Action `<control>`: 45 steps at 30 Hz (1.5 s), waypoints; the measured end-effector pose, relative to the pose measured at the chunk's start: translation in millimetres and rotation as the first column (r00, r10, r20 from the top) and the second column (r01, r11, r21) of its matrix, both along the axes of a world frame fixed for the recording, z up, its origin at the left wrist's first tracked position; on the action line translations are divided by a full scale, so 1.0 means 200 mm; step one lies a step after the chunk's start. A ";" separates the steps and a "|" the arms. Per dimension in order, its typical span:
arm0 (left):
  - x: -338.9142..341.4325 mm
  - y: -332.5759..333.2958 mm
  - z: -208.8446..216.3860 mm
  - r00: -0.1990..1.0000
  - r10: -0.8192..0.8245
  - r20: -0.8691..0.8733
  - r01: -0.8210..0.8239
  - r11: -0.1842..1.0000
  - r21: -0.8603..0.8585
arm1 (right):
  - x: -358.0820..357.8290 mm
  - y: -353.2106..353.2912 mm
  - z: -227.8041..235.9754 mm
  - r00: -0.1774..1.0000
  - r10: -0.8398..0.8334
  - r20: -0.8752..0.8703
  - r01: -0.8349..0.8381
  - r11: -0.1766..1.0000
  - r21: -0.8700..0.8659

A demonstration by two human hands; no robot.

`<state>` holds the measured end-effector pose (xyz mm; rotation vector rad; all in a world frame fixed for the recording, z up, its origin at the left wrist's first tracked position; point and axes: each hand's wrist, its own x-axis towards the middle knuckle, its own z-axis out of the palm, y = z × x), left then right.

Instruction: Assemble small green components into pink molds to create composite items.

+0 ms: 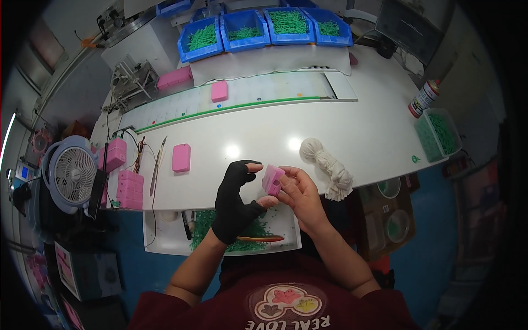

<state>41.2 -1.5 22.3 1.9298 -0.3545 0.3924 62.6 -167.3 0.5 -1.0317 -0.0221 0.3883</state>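
My right hand (301, 197) grips a small pink plastic block (271, 180) above the front edge of the white table. A dark round spot shows on the face of the block toward me, beside my fingers. My left hand (235, 201), in a black glove with bare fingertips, curves around the block's left side. Its thumb and fingers are spread apart, with a gap to the block. Below my hands, an open white drawer (168, 242) holds many small green pieces (204, 226) and tweezers with orange-red handles (261, 238).
Another pink block (181, 158) lies at left by thin tweezers (159, 159); one more (219, 91) sits on the conveyor (258, 91). Pink blocks are stacked (130, 190) near a fan (76, 173). A cloth bundle (328, 165), spray can (424, 99) and blue bins (245, 32) stand around.
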 end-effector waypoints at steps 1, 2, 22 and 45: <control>-0.01 0.00 0.02 0.992 0.025 -0.123 -0.030 0.999 -0.037 | 0.00 0.01 0.00 0.999 -0.030 0.033 0.031 0.999 -0.020; -0.02 0.00 0.02 0.968 0.045 -0.245 -0.064 0.996 -0.070 | -0.01 0.02 -0.01 0.999 -0.029 0.033 0.029 0.999 -0.019; -0.02 -0.11 0.03 0.908 0.047 -0.415 -0.175 0.945 -0.277 | -0.04 0.05 0.00 0.843 -0.028 0.537 0.317 0.832 -0.455; 0.05 0.15 -0.07 0.993 -0.113 0.015 0.101 0.934 0.343 | 0.04 -0.08 -0.05 0.960 0.280 0.029 -0.263 0.928 -0.264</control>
